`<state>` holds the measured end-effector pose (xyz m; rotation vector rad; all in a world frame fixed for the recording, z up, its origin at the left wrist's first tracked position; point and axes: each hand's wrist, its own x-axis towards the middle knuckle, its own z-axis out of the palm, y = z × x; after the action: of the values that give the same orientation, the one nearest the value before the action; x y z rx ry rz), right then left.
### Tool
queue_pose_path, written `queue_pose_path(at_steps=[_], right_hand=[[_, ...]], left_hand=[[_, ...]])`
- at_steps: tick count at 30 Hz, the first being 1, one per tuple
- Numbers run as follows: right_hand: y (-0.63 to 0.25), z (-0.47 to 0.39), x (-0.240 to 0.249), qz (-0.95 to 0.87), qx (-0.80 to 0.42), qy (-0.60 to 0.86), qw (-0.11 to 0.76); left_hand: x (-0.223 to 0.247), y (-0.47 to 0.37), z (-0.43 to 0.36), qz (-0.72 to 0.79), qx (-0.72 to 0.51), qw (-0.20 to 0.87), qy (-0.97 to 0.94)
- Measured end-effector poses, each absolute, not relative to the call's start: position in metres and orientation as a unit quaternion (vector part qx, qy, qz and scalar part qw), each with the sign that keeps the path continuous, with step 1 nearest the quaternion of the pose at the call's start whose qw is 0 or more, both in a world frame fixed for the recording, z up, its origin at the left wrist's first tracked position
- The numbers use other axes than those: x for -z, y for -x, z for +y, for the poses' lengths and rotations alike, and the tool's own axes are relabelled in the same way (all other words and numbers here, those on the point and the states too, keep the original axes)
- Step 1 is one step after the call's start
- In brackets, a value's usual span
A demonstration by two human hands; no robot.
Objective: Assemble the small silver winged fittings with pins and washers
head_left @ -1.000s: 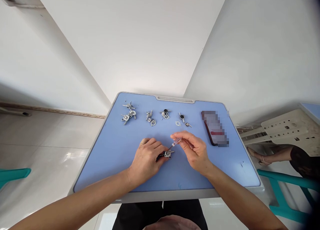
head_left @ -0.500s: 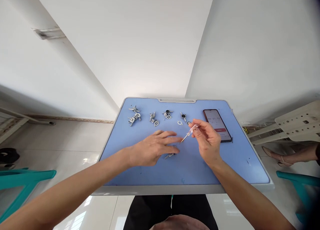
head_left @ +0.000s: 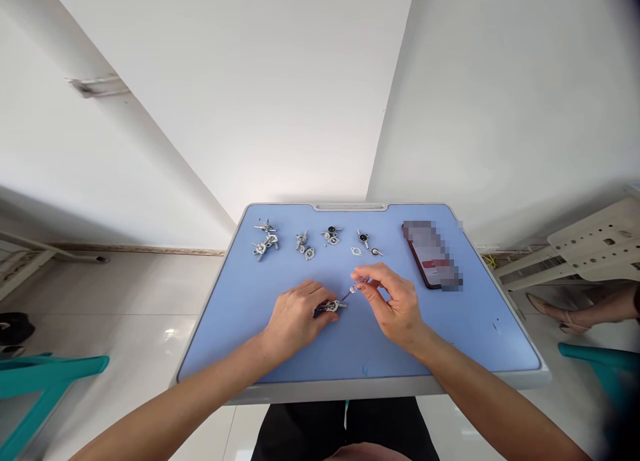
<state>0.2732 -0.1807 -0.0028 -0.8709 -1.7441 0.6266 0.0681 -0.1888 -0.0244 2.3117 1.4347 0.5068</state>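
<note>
My left hand (head_left: 299,316) is closed on a small silver metal fitting (head_left: 332,306) low over the middle of the blue table. Between the thumb and fingers of my right hand (head_left: 395,305) is a screwdriver (head_left: 358,285) with a clear pinkish handle. Its thin shaft slants down to the left, with the tip at the fitting. Whether the tip touches a screw is too small to tell.
Along the back of the blue table (head_left: 240,354) lie several metal fittings (head_left: 301,241), a flat ring plate (head_left: 357,251) and a round part (head_left: 376,252). A phone (head_left: 431,255) lies at the right. Someone's foot (head_left: 550,306) shows beyond.
My left hand has closed on the fitting, which lay on the table under its fingers. My right hand has moved down and left, bringing the screwdriver to the fitting.
</note>
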Motion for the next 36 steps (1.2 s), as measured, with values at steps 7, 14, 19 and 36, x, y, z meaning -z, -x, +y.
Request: queue_pose_path(at_steps=[7, 14, 19, 36], right_hand=[[-0.2669, -0.1776, 0.0032, -0.756, -0.243, 0.357, 0.492], [-0.2668, -0.1756, 0.0062, -0.776, -0.22, 0.332, 0.489], [-0.2681, -0.1747, 0.0088, -0.766, -0.221, 0.329, 0.506], [-0.2649, -0.1742, 0.0043, -0.772, -0.186, 0.339, 0.504]], left_hand=[[0.0279, -0.0675, -0.1861, 0.504, -0.203, 0.211, -0.812], [0.0264, -0.0673, -0.1852, 0.515, -0.189, 0.213, -0.808], [0.0276, -0.0671, -0.1847, 0.516, -0.191, 0.22, -0.805], [0.0312, -0.0689, -0.184, 0.503, -0.217, 0.208, -0.81]])
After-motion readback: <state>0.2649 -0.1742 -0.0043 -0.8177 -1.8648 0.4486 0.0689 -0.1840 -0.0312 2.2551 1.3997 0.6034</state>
